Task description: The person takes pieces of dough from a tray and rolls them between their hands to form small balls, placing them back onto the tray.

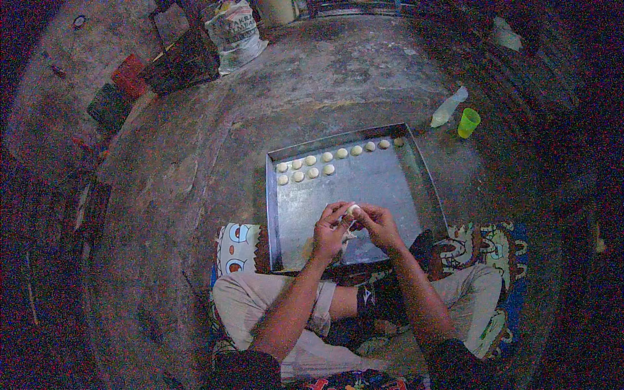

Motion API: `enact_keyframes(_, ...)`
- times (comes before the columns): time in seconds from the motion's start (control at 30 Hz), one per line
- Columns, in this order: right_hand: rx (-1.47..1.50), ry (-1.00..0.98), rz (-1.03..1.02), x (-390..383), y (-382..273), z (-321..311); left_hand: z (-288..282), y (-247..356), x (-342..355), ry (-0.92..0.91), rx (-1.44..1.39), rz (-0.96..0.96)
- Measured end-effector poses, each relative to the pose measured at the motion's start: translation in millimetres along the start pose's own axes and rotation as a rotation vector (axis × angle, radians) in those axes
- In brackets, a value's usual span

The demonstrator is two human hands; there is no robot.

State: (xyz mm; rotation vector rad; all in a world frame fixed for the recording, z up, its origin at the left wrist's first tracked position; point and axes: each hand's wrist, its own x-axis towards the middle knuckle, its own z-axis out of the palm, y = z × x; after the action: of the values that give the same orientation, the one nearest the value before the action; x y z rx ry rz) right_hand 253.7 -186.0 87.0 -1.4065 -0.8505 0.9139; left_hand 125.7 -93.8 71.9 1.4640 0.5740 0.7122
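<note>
Both of my hands meet above the near half of a large square metal tray. Between the fingertips of my left hand and my right hand is a small pale dough ball, pinched from both sides. Below the fingers shows more pale dough, partly hidden; whether it hangs from a hand or lies in the tray I cannot tell. Several round dough balls line the tray's far side in a row, with a shorter second row at the left.
Past the tray's far right corner are a green cup and a pale plastic bag. A white sack, a dark crate and a red container stand far left. My crossed legs rest on a patterned mat.
</note>
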Motion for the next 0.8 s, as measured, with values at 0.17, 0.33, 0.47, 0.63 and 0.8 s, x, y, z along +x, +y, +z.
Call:
enact_keyframes(0.17,0.193,-0.039,0.129,-1.0,5.0,-2.5,1.7,3.8,0.3,0.038,-0.159,-0.146)
enact_keyframes(0.33,0.024,-0.043,0.031,-3.6,-11.1,4.8,3.7,9.8,-2.5,0.033,-0.016,-0.049)
enact_keyframes(0.47,-0.249,-0.013,0.026,-3.5,-14.8,3.5,6.1,9.7,-1.8,0.063,0.185,0.068)
enact_keyframes(0.63,-0.139,-0.022,-0.013,-3.8,6.5,2.4,1.2,6.6,0.7,0.095,-0.038,-0.099)
enact_keyframes(0.8,-0.120,-0.002,0.088,-3.0,3.9,0.1,2.0,-3.3,-1.0,0.037,-0.118,-0.136)
